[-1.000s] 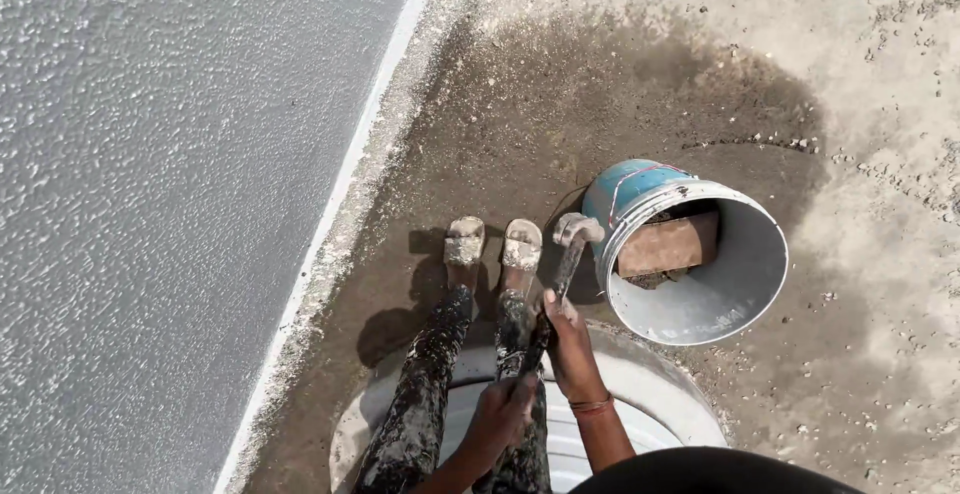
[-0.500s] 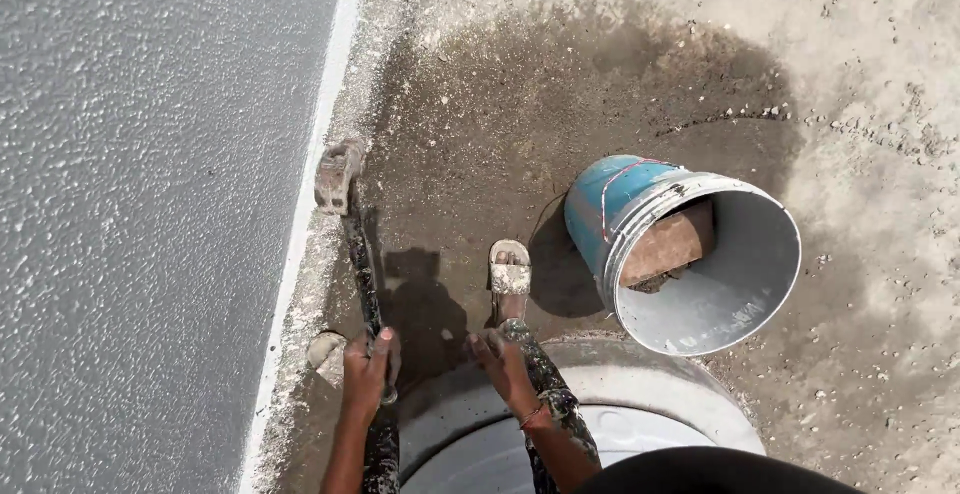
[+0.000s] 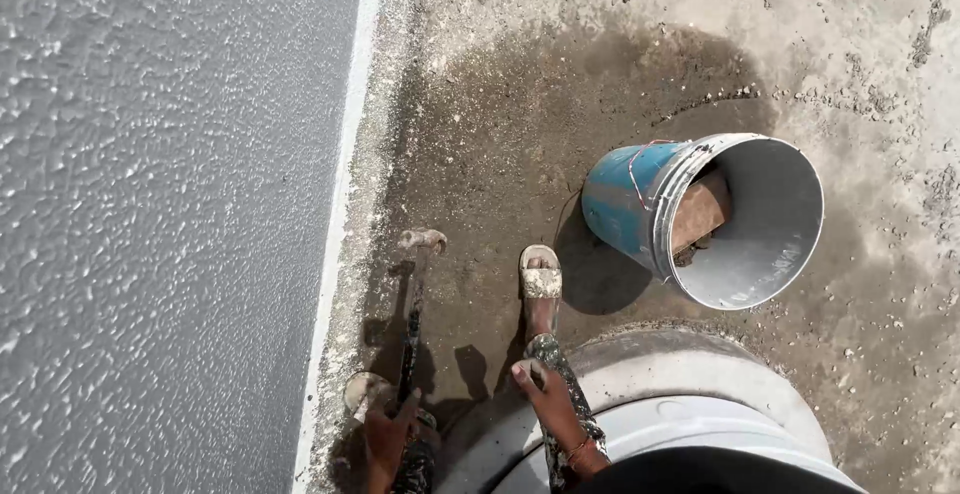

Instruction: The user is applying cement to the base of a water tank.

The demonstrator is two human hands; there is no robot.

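Head cam, looking straight down: left hand [image 3: 390, 436] has its fingers wrapped round the dark handle of a long tool [image 3: 412, 324], whose mortar-caked head sits on the wet ground well beyond the fingertips, just beside the base of the textured grey wall [image 3: 150, 204]. Right hand [image 3: 548, 404] is holding nothing, fingers loosely spread, resting on the knee. Past those fingers there's 1 sandalled foot [image 3: 540, 279]. Further out to their right, a blue bucket [image 3: 700, 219] lies tipped on its side with a brick-like lump [image 3: 698, 212] inside. A pale round tub [image 3: 690, 404] sits right beside the right hand.
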